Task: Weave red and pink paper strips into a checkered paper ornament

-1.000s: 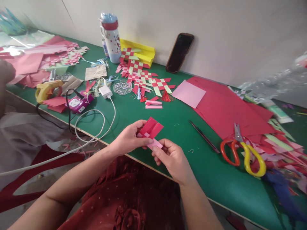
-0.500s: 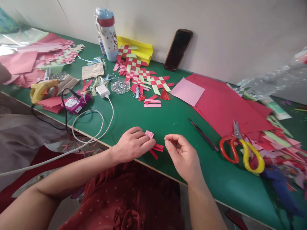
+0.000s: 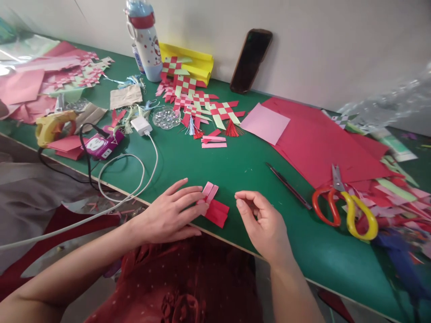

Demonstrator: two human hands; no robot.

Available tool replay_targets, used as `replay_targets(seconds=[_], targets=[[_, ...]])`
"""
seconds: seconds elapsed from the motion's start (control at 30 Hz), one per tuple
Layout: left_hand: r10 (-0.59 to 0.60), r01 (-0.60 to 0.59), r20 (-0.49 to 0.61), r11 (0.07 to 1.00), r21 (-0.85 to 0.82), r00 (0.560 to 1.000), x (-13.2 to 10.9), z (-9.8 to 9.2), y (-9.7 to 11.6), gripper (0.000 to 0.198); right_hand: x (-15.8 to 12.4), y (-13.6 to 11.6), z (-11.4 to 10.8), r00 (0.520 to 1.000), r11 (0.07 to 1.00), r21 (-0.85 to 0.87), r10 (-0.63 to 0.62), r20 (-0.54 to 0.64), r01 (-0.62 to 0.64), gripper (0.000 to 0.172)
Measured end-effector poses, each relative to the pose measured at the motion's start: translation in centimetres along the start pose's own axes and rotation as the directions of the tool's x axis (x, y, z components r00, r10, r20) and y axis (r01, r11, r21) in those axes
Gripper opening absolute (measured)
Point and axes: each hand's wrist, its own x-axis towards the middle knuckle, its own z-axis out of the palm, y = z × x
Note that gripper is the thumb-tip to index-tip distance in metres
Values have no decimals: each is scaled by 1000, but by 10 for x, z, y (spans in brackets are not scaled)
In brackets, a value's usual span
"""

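Observation:
My left hand [image 3: 177, 211] is open over the table's near edge, fingers spread. Its fingertips rest at the left side of a small piece of pink paper strips [image 3: 210, 192] and red paper strips [image 3: 218, 212]. The pink strips point away from me and the red ones point right; the fingers hide part of where they meet. Just right of the paper, my right hand [image 3: 264, 224] hovers with thumb and forefinger pinched together; I cannot make out anything between them. Beyond the hands lie loose pink and red strips [image 3: 214, 142] and several woven paper fish [image 3: 224, 110], some with tassels.
Red sheets [image 3: 323, 143] with a pink square [image 3: 266, 123] lie at right, near a pen [image 3: 288, 186], scissors [image 3: 360, 220] and a blue glue gun [image 3: 400, 260]. A phone [image 3: 251, 60] leans on the wall. A bottle [image 3: 148, 45], white cable [image 3: 143, 166] and purple power strip [image 3: 104, 143] are left.
My left hand has moved left and spread its fingers, uncovering more of the pink and red strips. The red strips now lie close together. My right hand keeps its pinch.

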Motion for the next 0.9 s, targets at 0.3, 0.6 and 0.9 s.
replay_targets(seconds=[0.3,0.6,0.9], targets=[[48,-52,-41,994,-100,998,-19,3,-13,44,-3,-17,16,874,823,-294,-463,146,486,13],[70,-73,-34,993,-94,997,-21,9,-17,39,-7,-14,21,887,816,-350,-403,226,460,8],[59,-64,-50,993,-98,997,-21,11,-16,41,11,-24,33,916,830,-388,-363,171,401,24]])
